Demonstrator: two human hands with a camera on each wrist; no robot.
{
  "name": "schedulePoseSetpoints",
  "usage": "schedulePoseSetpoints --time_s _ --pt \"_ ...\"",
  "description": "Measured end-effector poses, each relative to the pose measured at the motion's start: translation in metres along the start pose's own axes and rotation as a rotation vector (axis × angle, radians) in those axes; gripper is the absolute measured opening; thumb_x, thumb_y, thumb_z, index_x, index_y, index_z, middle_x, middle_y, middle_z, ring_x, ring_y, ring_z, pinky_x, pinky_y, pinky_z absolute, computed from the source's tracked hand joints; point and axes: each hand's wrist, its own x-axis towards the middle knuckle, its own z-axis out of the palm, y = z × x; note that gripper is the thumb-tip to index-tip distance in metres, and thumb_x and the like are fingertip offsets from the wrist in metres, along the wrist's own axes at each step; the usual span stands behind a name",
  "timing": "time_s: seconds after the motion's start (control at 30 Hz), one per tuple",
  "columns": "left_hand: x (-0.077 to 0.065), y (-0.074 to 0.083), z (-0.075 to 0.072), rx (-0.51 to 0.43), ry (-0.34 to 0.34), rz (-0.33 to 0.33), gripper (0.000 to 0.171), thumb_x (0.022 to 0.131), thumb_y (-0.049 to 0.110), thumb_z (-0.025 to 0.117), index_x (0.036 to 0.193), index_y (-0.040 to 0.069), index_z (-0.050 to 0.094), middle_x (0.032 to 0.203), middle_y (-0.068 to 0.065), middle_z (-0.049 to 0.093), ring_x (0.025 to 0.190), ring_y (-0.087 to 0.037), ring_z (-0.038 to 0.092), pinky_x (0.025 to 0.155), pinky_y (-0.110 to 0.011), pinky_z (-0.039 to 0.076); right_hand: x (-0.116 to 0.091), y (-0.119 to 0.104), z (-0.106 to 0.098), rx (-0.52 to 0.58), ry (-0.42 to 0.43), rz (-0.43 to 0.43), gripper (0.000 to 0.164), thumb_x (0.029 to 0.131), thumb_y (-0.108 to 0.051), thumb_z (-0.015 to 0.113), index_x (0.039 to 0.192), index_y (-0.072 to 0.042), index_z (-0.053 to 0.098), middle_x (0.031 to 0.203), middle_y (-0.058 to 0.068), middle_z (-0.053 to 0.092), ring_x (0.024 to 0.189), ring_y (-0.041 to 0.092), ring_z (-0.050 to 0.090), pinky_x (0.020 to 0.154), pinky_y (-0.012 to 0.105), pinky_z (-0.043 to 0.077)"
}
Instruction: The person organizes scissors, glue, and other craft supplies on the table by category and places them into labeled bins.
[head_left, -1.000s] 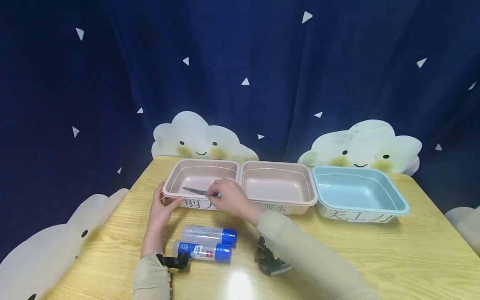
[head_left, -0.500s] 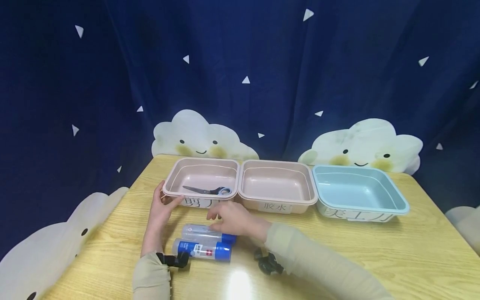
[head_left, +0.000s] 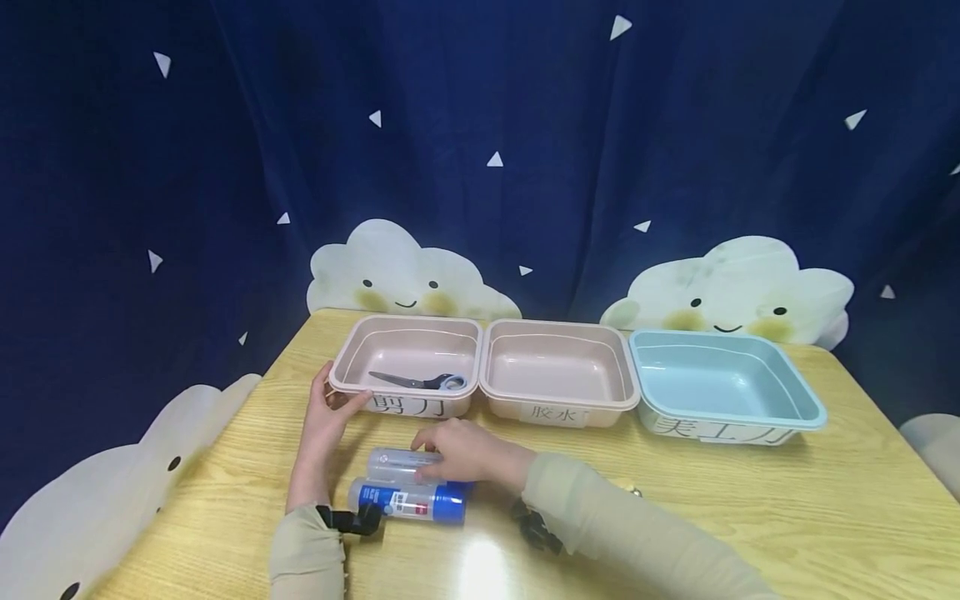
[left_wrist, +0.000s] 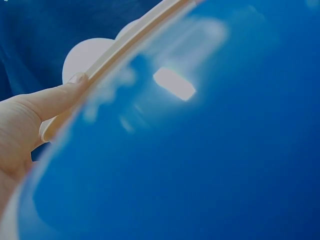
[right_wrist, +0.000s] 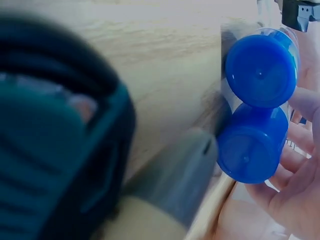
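My left hand (head_left: 322,417) grips the near-left corner of the left pink plastic bin (head_left: 420,337), thumb on its rim; the left wrist view shows the thumb there too. Inside that bin lies a pair of scissors (head_left: 423,382) with dark blades and a pale blue handle. My right hand (head_left: 468,450) holds the farther of two clear glue bottles (head_left: 390,462), thumb on the near side and fingers over the far side. Its blue cap (right_wrist: 247,150) shows in the right wrist view. The nearer glue bottle (head_left: 408,500) lies alongside it, blue label up.
A second pink bin (head_left: 562,333) and a light blue bin (head_left: 720,346) stand to the right, all with paper labels. In the right wrist view, a teal-and-black tool (right_wrist: 50,150) and a grey-tipped yellow object (right_wrist: 165,180) lie close. The right sleeve mostly hides them in the head view.
My right hand has let go of the scissors, which now lie in the left bin, and has come back toward me onto the farther glue bottle. My left hand stays on the bin.
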Motion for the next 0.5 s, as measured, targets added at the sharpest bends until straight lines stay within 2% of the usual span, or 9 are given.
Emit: schedulePoseSetpoints --time_s 0.2,0.5 --pt "0.001 0.001 0.001 -0.019 0.0 0.01 0.09 0.081 0.018 0.069 0.147 0.021 0.008 0.141 -0.016 0.03 0.124 -0.029 0.035 0.101 -0.041 0.032 0.0 0.0 -0.002 -0.009 0.003 -0.012 0.037 0.079 -0.038 0.067 0.109 -0.016 0.064 0.095 -0.004 0.067 0.081 0.006 0.059 0.072 0.018 0.046" --pt "-0.001 0.001 0.001 -0.011 0.007 -0.005 0.09 0.08 0.02 0.07 0.147 0.023 0.009 0.141 -0.014 0.031 0.124 -0.028 0.035 0.101 -0.042 0.032 -0.01 -0.001 -0.005 -0.088 0.022 -0.019 0.04 0.082 -0.036 0.064 0.115 -0.013 0.061 0.114 0.001 0.062 0.1 0.013 0.059 0.087 0.026 0.046"
